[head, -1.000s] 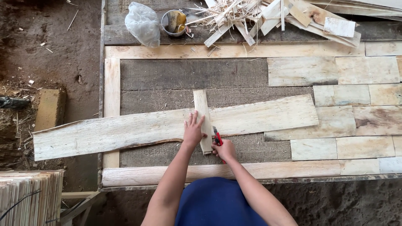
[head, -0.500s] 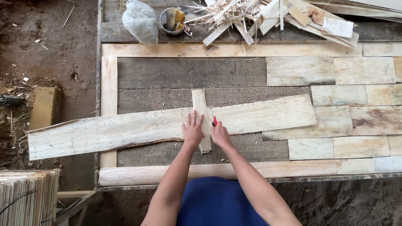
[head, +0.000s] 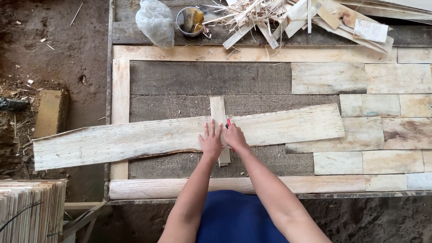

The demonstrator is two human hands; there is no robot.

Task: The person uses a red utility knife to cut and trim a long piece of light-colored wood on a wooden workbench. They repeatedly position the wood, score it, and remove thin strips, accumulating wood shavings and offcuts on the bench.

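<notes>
— So, any packages up there?
— I see a clear plastic bag [head: 155,21] and a tin [head: 190,20] at the workbench's [head: 207,78] far edge.
— And the hands?
— My left hand [head: 211,141], fingers spread, presses a narrow strip [head: 219,128] across the long pale veneer sheet [head: 135,139] mid-bench; my right hand [head: 234,136] pinches a red cutter [head: 228,122]. Bare boards lie beyond.

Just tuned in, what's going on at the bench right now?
A person leans over a wooden workbench with a long pale veneer sheet laid across it. The left hand lies flat, fingers spread, pressing a narrow upright wooden strip onto the sheet. The right hand holds a small red-handled tool against the strip's right edge. More pale pieces cover the bench's right side; offcuts, a tin and a plastic bag sit along the far edge.
</notes>
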